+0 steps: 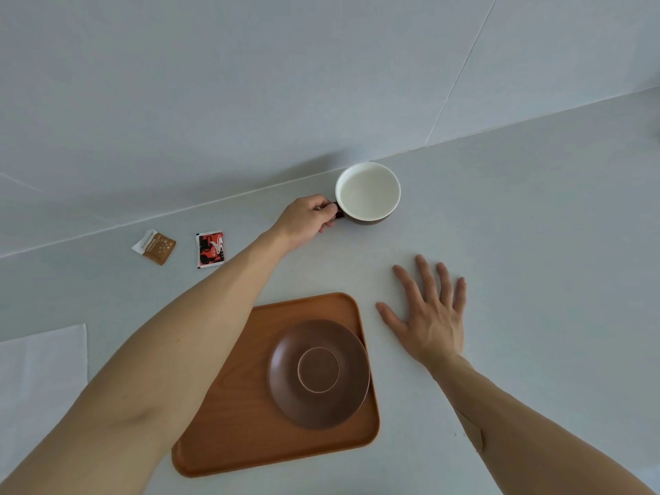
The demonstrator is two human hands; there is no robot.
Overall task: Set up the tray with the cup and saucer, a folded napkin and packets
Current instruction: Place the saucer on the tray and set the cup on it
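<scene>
My left hand (309, 217) pinching handle of cup (368, 192) at tabletop's far edge; right hand (428, 316) flat, fingers spread. Saucer (319, 373) overhangs tray (228, 405) rim; off-centre landing could tip cup.

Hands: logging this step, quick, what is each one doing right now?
Left hand: fingers closed on the handle of the cup.
Right hand: open, fingers spread flat on the counter, holding nothing.
</scene>
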